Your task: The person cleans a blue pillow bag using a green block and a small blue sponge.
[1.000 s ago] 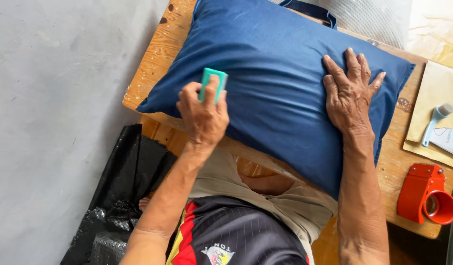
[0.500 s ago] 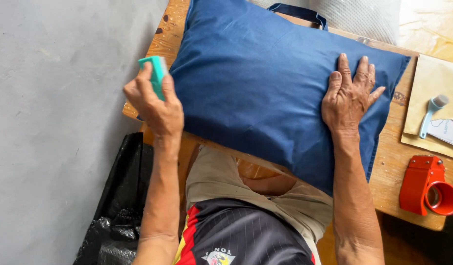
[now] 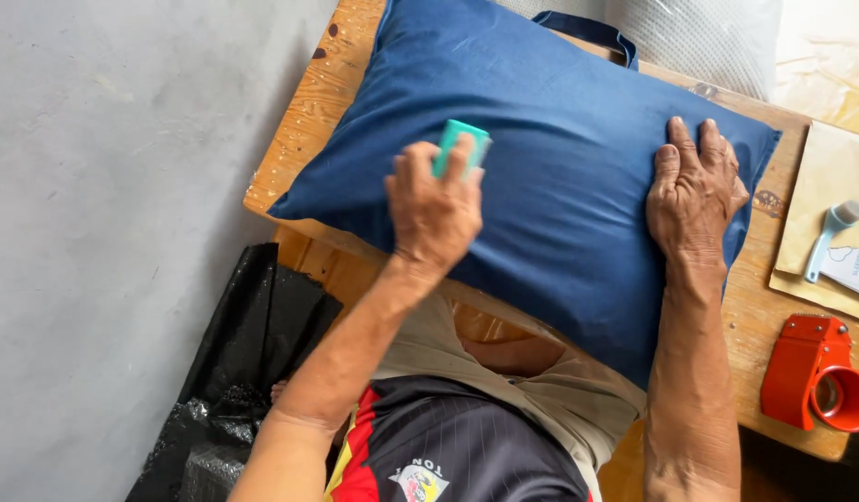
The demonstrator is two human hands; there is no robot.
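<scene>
A big dark blue fabric bag [image 3: 550,177], stuffed like a cushion and with a strap handle at its far edge, lies on a wooden table [image 3: 318,112]. My left hand [image 3: 436,212] grips a small teal block [image 3: 462,144] and presses it onto the bag's left half. Flat on the bag's right part rests my right hand [image 3: 692,191], fingers spread, holding nothing.
At the table's right lie a tan envelope [image 3: 825,186] with a pale blue handled tool [image 3: 829,234] on it, and a red tape dispenser [image 3: 815,372] near the front edge. A black plastic bag [image 3: 234,372] sits on the grey floor at the left. White padding lies behind the blue bag.
My left hand swung with the teal block out to the bag's left edge and has come back onto the bag's surface. My right hand has stayed flat on the bag.
</scene>
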